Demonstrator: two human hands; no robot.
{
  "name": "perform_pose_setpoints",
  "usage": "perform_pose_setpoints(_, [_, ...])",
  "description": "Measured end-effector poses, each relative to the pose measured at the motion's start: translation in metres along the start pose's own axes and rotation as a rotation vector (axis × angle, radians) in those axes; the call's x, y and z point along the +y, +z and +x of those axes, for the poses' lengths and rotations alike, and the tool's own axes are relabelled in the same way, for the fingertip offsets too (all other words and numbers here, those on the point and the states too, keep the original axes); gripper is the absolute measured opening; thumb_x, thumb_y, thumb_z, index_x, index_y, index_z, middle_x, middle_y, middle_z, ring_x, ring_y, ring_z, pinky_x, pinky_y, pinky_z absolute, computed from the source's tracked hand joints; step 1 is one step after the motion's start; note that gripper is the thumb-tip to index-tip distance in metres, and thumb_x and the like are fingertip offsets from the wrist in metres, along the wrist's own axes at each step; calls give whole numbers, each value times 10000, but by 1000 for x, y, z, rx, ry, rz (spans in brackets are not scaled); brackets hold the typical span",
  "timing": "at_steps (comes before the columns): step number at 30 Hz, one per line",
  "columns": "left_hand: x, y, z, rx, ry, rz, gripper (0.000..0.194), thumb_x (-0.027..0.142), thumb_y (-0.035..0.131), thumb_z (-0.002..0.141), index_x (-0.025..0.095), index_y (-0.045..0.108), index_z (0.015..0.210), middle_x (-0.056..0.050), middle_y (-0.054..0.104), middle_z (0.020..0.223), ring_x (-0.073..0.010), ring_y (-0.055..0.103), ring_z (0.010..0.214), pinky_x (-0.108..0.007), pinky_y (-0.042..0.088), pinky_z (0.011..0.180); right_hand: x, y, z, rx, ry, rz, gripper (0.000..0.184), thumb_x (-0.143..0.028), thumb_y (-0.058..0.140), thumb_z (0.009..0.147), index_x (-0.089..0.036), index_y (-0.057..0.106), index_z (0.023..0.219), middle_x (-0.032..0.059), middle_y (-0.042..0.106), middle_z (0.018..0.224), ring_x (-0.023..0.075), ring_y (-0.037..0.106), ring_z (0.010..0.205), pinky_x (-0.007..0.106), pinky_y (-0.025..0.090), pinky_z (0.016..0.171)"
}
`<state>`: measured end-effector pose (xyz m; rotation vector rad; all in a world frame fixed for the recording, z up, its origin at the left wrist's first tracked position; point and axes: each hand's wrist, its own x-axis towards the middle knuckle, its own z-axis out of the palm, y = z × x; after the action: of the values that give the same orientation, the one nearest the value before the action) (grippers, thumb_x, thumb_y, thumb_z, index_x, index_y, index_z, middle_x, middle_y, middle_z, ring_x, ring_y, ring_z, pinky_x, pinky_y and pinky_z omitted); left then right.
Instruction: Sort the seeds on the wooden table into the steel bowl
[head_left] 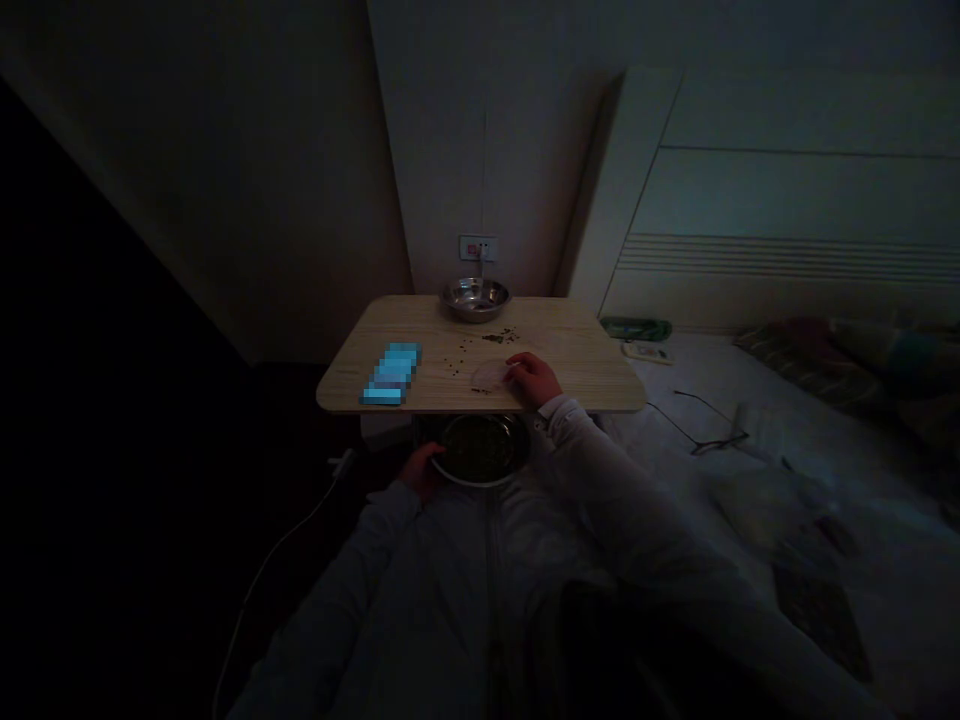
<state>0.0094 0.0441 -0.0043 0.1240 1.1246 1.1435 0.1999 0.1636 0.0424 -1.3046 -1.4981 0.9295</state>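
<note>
My left hand (422,470) grips the left rim of a round metal bowl (480,484) at my lap, just below the table's front edge. Dark contents fill the bowl, too dim to identify. Above the wooden table (585,345), my right hand (534,380) has its fingers closed on the edge of a thin, translucent rounded piece (489,376), like a plastic scraper or lid. A few dark bits lie along that piece's near edge. Beyond it is a small scatter of dark grains (495,338), with several more strewn to the left.
A steel bowl (475,302) stands at the table's back edge, below a wall socket (478,248). A lit phone (391,374) lies at the left. On the bed to the right are glasses (697,445), a remote (647,352) and plastic bags. A white cable (281,540) hangs at left.
</note>
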Motion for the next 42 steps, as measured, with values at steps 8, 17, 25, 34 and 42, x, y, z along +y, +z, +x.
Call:
perform_pose_setpoints(8, [1,2,-2,18,-11,3,287,29,465,747,111,689,907,-43,721,589,-223,727,673,-331,582,686,0,-1,1,-8,-6,-1,166,-168,504,665,-201,601,796,-49,633,597,117,546,591,251,446,665])
perform_pose_setpoints(17, [1,2,-3,27,-11,16,323,28,483,720,118,690,951,-50,733,606,-242,729,698,-349,587,675,-4,0,-2,-1,20,19,169,-146,500,661,-201,598,787,-53,626,582,108,512,536,240,431,616])
perform_pose_setpoints(25, [0,2,-2,5,-28,2,341,41,481,714,111,687,976,-68,749,667,-254,732,733,-371,590,705,-4,-1,-2,4,12,21,158,-157,495,660,-206,591,775,-56,627,579,107,518,543,237,429,616])
perform_pose_setpoints(34, [1,0,0,2,-14,12,326,36,479,712,107,690,950,-62,738,631,-244,732,725,-348,587,696,-4,-1,-1,-9,14,13,165,-150,499,658,-204,594,783,-55,625,578,109,514,543,236,417,606])
perform_pose_setpoints(42, [-1,-3,4,-19,8,18,341,43,484,730,115,670,1007,-58,745,657,-246,733,740,-367,585,733,2,-2,-2,6,-8,13,157,-171,506,672,-203,604,790,-48,628,586,107,502,532,241,435,614])
